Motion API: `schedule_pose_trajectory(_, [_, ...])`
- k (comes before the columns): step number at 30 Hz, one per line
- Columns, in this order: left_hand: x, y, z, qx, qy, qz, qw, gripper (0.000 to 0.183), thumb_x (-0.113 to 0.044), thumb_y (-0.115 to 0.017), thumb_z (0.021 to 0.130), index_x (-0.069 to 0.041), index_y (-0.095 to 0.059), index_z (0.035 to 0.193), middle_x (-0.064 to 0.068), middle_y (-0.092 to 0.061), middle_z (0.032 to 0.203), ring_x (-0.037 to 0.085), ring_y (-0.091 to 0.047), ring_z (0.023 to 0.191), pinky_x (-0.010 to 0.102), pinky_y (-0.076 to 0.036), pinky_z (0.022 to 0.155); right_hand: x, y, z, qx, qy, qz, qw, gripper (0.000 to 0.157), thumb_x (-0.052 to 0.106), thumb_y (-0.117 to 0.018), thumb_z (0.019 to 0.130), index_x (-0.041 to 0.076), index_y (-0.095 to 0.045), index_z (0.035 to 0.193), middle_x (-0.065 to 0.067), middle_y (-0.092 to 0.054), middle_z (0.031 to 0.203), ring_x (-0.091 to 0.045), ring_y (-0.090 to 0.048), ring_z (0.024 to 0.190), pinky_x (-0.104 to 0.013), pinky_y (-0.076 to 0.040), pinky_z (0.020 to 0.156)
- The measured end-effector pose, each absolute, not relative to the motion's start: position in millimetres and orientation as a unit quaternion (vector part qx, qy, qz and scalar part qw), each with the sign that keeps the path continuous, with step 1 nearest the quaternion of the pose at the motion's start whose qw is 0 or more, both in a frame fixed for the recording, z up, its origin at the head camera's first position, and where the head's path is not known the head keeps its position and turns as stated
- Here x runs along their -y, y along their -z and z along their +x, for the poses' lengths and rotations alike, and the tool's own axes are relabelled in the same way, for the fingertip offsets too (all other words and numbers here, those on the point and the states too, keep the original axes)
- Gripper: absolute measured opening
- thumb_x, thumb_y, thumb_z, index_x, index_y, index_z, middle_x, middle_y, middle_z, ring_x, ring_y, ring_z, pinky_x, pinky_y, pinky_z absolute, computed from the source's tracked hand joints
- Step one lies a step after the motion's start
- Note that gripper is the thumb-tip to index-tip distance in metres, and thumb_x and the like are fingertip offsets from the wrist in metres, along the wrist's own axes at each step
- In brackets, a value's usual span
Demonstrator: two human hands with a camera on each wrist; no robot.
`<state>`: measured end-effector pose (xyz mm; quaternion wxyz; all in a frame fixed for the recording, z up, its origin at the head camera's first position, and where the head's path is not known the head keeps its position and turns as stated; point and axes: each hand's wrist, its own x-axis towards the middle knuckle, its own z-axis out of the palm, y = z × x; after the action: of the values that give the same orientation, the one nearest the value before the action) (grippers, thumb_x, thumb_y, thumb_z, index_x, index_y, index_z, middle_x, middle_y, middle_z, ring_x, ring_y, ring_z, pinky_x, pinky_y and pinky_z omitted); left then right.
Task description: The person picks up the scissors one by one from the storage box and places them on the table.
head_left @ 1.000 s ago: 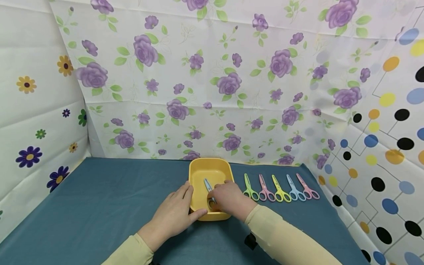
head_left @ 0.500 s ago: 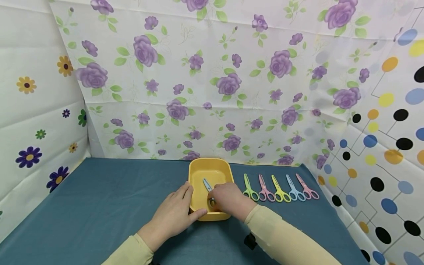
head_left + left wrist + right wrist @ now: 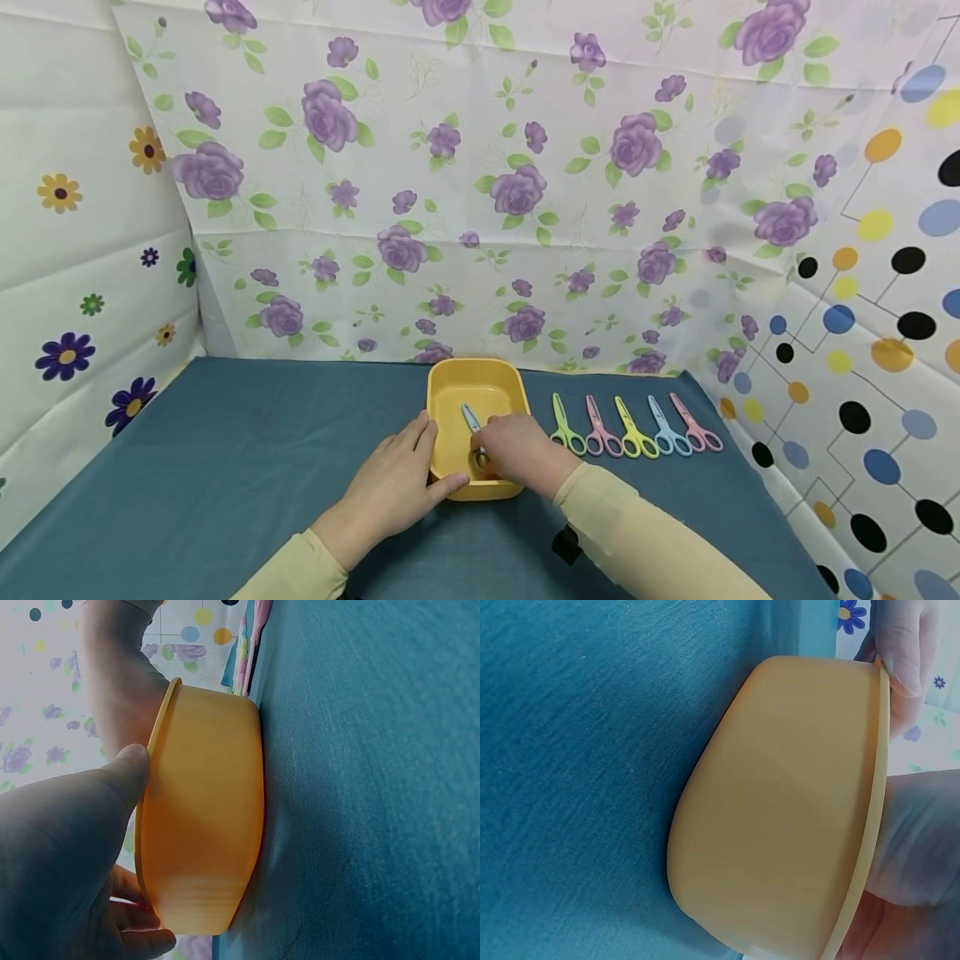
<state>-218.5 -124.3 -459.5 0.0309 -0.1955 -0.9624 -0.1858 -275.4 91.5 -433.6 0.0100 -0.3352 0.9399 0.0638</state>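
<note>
A yellow plastic tub [image 3: 448,392] stands on the cloth-covered table. Inside it lies a pair of light blue scissors [image 3: 470,417], blades pointing to the far side. My right hand [image 3: 516,450] reaches over the near right rim and grips the scissors near the handles, which its fingers partly cover. With fingers fairly straight, my left hand [image 3: 393,483] rests against the tub's left side, its thumb at the near rim. In the left wrist view that thumb [image 3: 133,761] touches the tub's rim. From the right wrist, the tub's outer wall [image 3: 772,802] hides the right fingertips.
To the right of the tub, several scissors lie in a row: green [image 3: 567,425], pink [image 3: 602,427], yellow [image 3: 636,428], blue [image 3: 669,426] and another pink pair [image 3: 696,423]. A flowered curtain [image 3: 465,200] stands behind the blue tablecloth [image 3: 285,433].
</note>
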Motion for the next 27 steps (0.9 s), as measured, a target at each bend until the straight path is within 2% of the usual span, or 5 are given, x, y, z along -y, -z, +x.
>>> schedule_pose_trajectory(17, [124.4,460.2,-219.8,0.963,0.183,-0.196,0.03,0.103,-0.073,-0.063,0.103,0.005,-0.043,0.166,0.024,-0.037,0.174,0.042,-0.044,0.157,0.061,-0.041,0.124,-92.6,432.9,-279.2,-0.938,-0.059,-0.341,0.024,0.018,0.025,-0.087,0.099,0.022,-0.085,0.116,0.003,-0.074,0.095,-0.014,-0.058,0.077,-0.034,-0.06,0.078])
schedule_pose_trajectory(27, [124.6,459.7,-219.6,0.963,0.185,-0.196,0.03,0.103,-0.074,-0.063,0.103,0.005,-0.043,0.166,0.024,-0.036,0.174,0.042,-0.044,0.156,0.061,-0.04,0.124,-90.2,431.5,-278.1,-0.939,-0.065,-0.336,0.022,0.017,0.025,-0.087,0.099,0.024,-0.085,0.115,0.004,-0.072,0.091,-0.014,-0.055,0.076,-0.033,-0.058,0.076])
